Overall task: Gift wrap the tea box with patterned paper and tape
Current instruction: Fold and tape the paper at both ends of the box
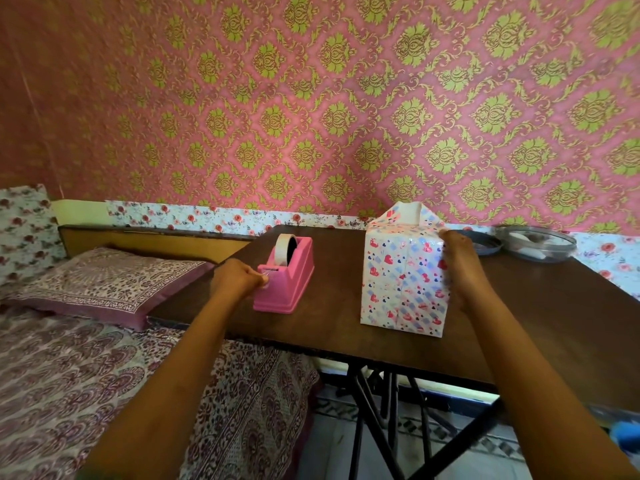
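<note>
While your left hand (239,277) sits curled at the cutter end of the pink tape dispenser (289,284), the wrapped tea box (401,278) stands well off to that hand's right. It is upright on the table (346,327), its long axis vertical, and its top flaps (410,211) stand up unsealed.

By my reading, the coming move turns on that gap. Any strip you draw has to travel rightward and upward from your left grip to the unsealed top.

Your left fingers are clenched, thumb against forefinger, right at the cutter. They appear to pinch the free end of the tape (284,249), whose roll sits just beyond the grip in the dispenser's cradle. The strip itself is too thin and pale to confirm.

Your right hand (459,268) is the nearer one to the box. It lies against the box's right face with fingers fairly straight, reaching toward the upper edge. It steadies the box rather than curling round it.
</note>
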`<action>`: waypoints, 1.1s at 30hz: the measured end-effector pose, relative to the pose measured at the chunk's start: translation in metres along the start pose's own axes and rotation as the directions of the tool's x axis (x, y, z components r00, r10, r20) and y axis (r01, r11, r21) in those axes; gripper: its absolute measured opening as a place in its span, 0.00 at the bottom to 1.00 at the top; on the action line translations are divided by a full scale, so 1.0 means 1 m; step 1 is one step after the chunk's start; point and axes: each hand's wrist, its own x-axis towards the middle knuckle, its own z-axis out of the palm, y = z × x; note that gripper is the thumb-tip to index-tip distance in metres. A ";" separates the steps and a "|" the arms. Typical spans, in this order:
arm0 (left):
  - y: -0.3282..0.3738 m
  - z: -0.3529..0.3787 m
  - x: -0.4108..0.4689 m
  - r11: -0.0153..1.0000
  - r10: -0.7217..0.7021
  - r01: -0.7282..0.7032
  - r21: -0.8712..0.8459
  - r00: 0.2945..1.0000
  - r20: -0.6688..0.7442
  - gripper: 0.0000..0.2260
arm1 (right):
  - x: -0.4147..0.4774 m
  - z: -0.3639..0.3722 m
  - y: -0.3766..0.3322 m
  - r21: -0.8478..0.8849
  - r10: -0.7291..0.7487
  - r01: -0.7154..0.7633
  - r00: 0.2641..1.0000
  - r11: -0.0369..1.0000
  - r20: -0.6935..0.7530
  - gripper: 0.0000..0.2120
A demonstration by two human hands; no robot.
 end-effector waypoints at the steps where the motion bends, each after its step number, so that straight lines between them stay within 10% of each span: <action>1: 0.003 -0.002 0.001 0.999 0.014 -0.014 0.043 1.000 -0.004 0.08 | 0.000 -0.001 0.000 0.011 0.005 -0.005 1.000 1.000 0.005 0.11; 6: 0.000 -0.008 -0.004 0.944 -0.057 0.046 0.328 0.998 0.026 0.13 | 0.002 -0.002 0.002 0.022 0.032 -0.032 0.999 0.999 0.016 0.11; 14: 0.063 -0.014 -0.036 0.905 0.219 -0.128 -0.406 0.958 0.186 0.03 | -0.006 0.002 0.001 0.017 -0.025 0.024 0.999 1.000 0.032 0.17; 19: 0.158 0.017 -0.046 0.788 0.463 -0.262 -0.556 0.848 0.257 0.02 | -0.016 -0.003 -0.002 0.002 -0.083 0.083 0.992 0.997 0.092 0.27; 24: 0.221 0.062 -0.051 0.826 0.544 -0.375 -0.421 0.726 0.420 0.08 | -0.005 0.001 0.006 0.039 -0.041 0.039 0.998 0.998 0.052 0.28; 33: 0.235 0.088 -0.046 0.902 0.432 -0.345 -0.260 0.719 0.545 0.05 | 0.005 0.000 0.015 -0.060 -0.153 0.152 0.988 0.986 0.000 0.23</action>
